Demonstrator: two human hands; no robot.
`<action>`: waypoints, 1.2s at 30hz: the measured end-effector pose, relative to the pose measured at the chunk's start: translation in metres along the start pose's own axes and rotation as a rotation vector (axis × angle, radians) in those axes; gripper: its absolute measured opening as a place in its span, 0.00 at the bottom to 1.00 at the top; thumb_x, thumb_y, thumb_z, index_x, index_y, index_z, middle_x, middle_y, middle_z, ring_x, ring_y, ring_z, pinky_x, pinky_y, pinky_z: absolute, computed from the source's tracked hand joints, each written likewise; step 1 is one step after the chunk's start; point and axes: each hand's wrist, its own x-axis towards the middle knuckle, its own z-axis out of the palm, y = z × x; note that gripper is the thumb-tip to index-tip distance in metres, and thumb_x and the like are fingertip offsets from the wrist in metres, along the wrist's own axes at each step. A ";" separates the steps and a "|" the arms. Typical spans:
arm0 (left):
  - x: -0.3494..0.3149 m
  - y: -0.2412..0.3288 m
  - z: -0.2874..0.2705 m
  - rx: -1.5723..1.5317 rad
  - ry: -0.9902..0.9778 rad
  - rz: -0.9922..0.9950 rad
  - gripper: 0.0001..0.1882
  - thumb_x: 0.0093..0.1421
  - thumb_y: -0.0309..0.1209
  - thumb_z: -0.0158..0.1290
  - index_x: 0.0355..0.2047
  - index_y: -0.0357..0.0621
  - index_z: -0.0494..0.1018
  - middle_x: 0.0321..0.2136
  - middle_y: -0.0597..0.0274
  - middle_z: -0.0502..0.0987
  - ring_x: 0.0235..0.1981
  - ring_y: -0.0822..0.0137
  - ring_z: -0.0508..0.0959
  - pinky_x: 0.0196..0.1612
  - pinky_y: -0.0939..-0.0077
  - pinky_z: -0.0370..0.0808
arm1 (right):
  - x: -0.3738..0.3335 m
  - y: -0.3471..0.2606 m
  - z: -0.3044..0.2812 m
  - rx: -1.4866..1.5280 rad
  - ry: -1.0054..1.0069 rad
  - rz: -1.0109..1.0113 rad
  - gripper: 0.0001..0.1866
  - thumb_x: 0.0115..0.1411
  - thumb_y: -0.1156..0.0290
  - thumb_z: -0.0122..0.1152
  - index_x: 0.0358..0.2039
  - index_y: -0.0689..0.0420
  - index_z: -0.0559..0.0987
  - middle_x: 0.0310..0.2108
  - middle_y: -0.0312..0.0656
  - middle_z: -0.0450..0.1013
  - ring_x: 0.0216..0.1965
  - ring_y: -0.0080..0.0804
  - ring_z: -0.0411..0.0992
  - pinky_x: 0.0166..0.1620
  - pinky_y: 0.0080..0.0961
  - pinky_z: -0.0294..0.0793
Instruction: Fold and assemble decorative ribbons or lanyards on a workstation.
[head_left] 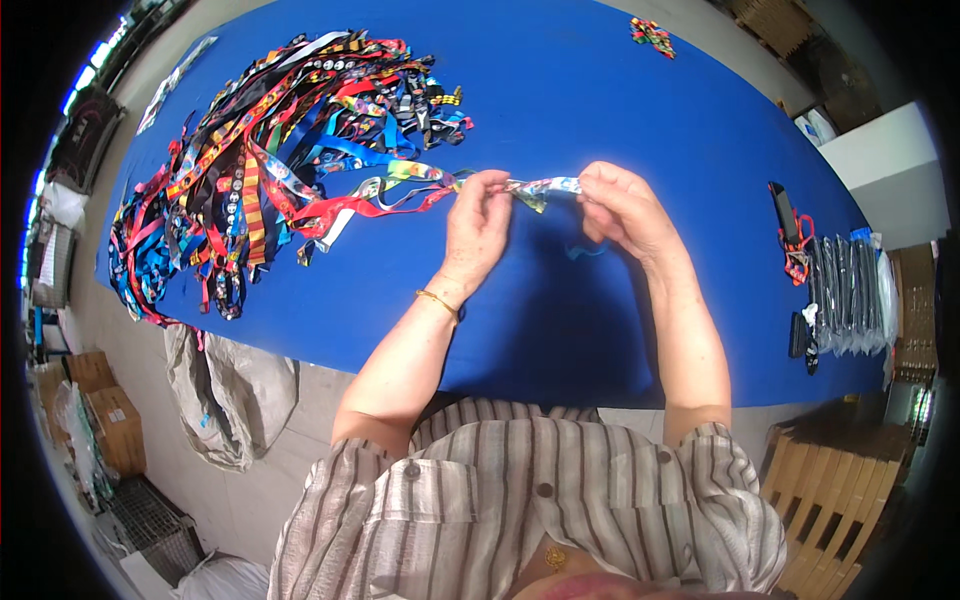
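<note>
A multicoloured printed lanyard (550,186) is stretched between my two hands, above the blue table (560,330). My left hand (478,225) pinches it at one end, where red, white and yellow-green straps trail off leftward into the pile. The other end is gripped by my right hand (625,210), its fingers closed. A small greenish piece hangs from the strap near my left fingertips. Left of my hands spreads a big tangled heap of lanyards (250,180) in red, black, blue and yellow. Under my right hand lies a small blue strap end (587,252).
At the far right edge sits a row of dark flat packs in clear plastic (850,295), with a black object (782,212) and red straps beside it. A small colourful bundle (653,37) lies at the back. A pale sack (232,395) hangs below the table's front left edge.
</note>
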 end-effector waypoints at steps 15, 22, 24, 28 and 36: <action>-0.019 0.051 0.027 0.261 -0.242 0.228 0.07 0.63 0.23 0.54 0.42 0.41 0.79 0.36 0.60 0.80 0.29 0.71 0.78 0.34 0.78 0.76 | -0.042 0.032 -0.017 -0.347 0.139 -0.198 0.12 0.67 0.67 0.58 0.46 0.62 0.77 0.39 0.37 0.76 0.41 0.21 0.74 0.45 0.20 0.74; -0.014 0.066 0.046 0.335 -0.312 0.269 0.08 0.61 0.23 0.56 0.41 0.40 0.79 0.32 0.57 0.81 0.34 0.65 0.81 0.41 0.74 0.77 | -0.044 0.039 -0.017 -0.255 0.067 -0.121 0.13 0.66 0.61 0.60 0.30 0.58 0.76 0.27 0.34 0.75 0.31 0.17 0.72 0.36 0.19 0.72; -0.013 0.069 0.050 0.319 -0.328 0.196 0.07 0.62 0.24 0.56 0.41 0.40 0.79 0.31 0.58 0.81 0.32 0.69 0.80 0.39 0.76 0.77 | -0.045 0.044 -0.024 -0.148 0.061 -0.206 0.12 0.66 0.62 0.59 0.31 0.58 0.76 0.26 0.35 0.75 0.30 0.19 0.73 0.36 0.19 0.72; -0.003 0.062 0.052 0.190 -0.400 -0.119 0.07 0.62 0.29 0.59 0.38 0.40 0.80 0.26 0.69 0.80 0.29 0.81 0.74 0.32 0.84 0.71 | -0.051 0.045 -0.037 0.116 0.060 -0.190 0.11 0.68 0.65 0.53 0.38 0.61 0.76 0.27 0.39 0.76 0.28 0.26 0.75 0.34 0.25 0.76; 0.010 0.051 0.062 -0.079 -0.563 -0.296 0.06 0.63 0.29 0.59 0.36 0.39 0.79 0.30 0.66 0.82 0.33 0.79 0.77 0.39 0.83 0.72 | -0.047 0.065 -0.049 0.438 0.052 -0.270 0.19 0.68 0.61 0.54 0.52 0.63 0.75 0.24 0.35 0.73 0.26 0.25 0.74 0.32 0.22 0.74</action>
